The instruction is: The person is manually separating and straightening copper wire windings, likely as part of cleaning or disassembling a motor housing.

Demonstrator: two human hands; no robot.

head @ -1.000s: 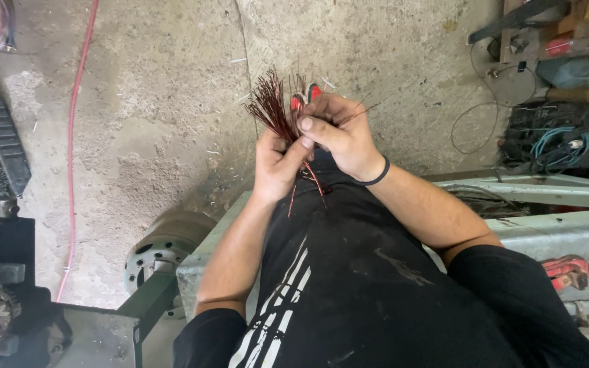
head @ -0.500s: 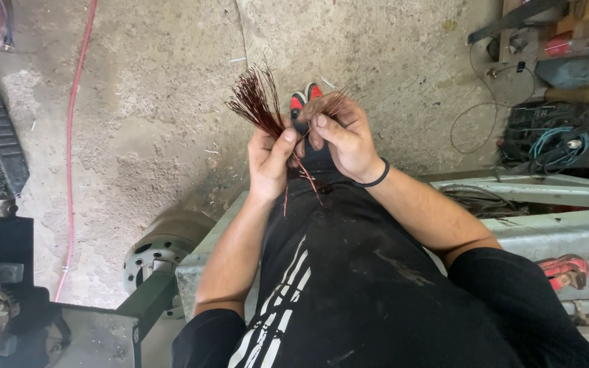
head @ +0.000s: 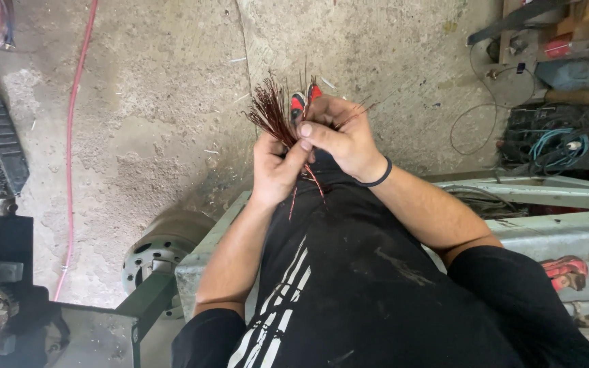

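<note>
So a bundle of thin reddish-brown wires [head: 272, 112] is gripped between both hands, held up over the lap in front of the body. The left hand [head: 275, 170] is closed around the lower part of the bundle, fingers curled in, with a few loose red strands [head: 311, 180] left dangling below the fist. The right hand [head: 342, 136] is pressed right up against the left, thumb laid across toward the left fingers and pinching the wires near where they fan out; a dark band [head: 376, 178] is worn on that wrist. The free ends of the bundle are splayed up and to the left like a brush. Red-and-black handles [head: 303, 101] of some tool are seen just behind the fingers, though whether they're actually held can't be told. Black sleeves and dark trousers with white stripes [head: 288, 293] are seen below the arms. Further out, a bare concrete floor [head: 158, 123] is spread underneath, with a red hose [head: 73, 136] run down the left side. A round metal hub [head: 161, 249] is set by the left knee, next to a grey-green metal frame [head: 553, 194] stretched out to the right. A tangle of blue and black cables [head: 547, 143] and a blue-grey jug [head: 577, 71] are parked at upper right.
</note>
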